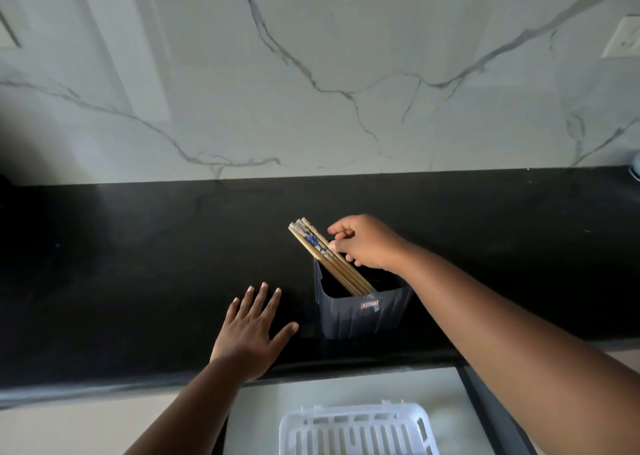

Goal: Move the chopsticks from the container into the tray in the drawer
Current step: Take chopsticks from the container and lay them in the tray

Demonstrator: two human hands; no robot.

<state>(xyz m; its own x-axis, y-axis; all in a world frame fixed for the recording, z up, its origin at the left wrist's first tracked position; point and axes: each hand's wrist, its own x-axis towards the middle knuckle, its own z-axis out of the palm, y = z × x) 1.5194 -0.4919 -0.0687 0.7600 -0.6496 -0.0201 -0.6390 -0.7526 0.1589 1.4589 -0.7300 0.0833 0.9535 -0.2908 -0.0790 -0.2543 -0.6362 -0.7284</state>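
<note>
Chopsticks (322, 252) sit in the dark container (360, 311) on the black counter (138, 264), leaning up-left, decorated tops out. Right hand (363, 243) at the container's far rim beside them – fingers curled, grip state can't tell, contact unclear. Left hand (251, 330) flat on the counter, fingers spread, holding nothing. White slotted tray (356, 430) sits in the open drawer (263, 409) below – nothing visible in it
</note>
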